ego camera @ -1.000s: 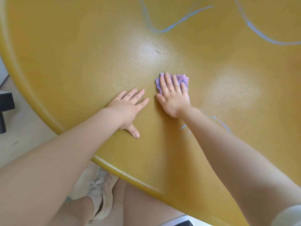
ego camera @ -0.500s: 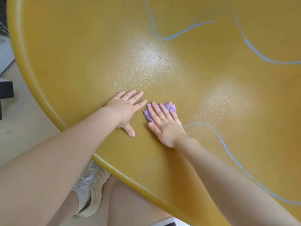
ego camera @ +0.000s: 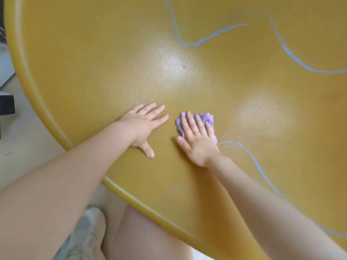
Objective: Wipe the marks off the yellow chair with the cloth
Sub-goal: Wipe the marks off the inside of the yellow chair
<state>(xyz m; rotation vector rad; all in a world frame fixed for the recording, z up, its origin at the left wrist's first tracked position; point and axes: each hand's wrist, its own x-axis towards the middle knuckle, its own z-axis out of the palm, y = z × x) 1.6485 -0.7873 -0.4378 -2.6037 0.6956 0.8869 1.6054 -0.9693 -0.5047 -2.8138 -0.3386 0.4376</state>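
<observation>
The purple cloth (ego camera: 203, 119) is pressed flat under the right hand (ego camera: 197, 139), fingers straight and spread over it rather than curled round it, so the rubbing load looks to be carried by the whole palm. A ring is seen on one finger of that hand. The cloth is bunched, its crinkled edges showing beyond the fingertips and along both sides of the hand.

Just beside it, apart from the cloth, the left hand (ego camera: 143, 126) is laid flat with fingers extended and thumb swung back toward the near rim; nothing is held, and the seat is probably being steadied against the wiping.

Both hands are set on the yellow chair seat (ego camera: 97, 76), a little in from its near rim. The cloth is placed at the head of the near blue mark (ego camera: 261, 168), whose start is touched by the cloth's lower right corner; a faint smear is visible there, so this line is judged to be the one in hand.

Counted: one cloth, two hands, three blue marks in view. The second, the far blue mark (ego camera: 206, 39), loops near the far edge; the third, the right blue mark (ego camera: 293, 57), runs off toward the right edge. Both are untouched by the cloth, well apart from it.
</observation>
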